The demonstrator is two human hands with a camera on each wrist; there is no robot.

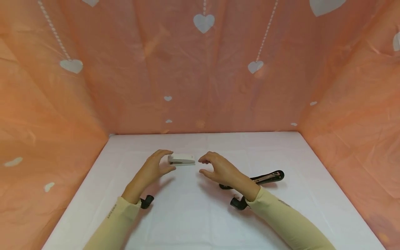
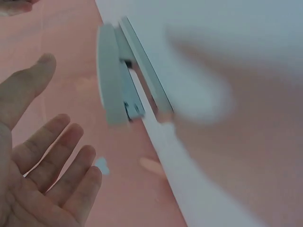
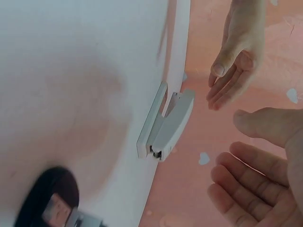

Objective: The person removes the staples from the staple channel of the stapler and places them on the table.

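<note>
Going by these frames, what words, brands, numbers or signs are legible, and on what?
None are legible.
Left sleeve: small dark lettering, too small to read.
Right sleeve: small dark lettering, too small to read.
White stapler and black stapler: no text I can make out.

Head camera, well back, looks forward and down across the surface (image 1: 187, 215). Wrist cameras sit close, canted sideways toward the backdrop (image 1: 203, 80), both catching the white stapler (image 3: 176, 126).
</note>
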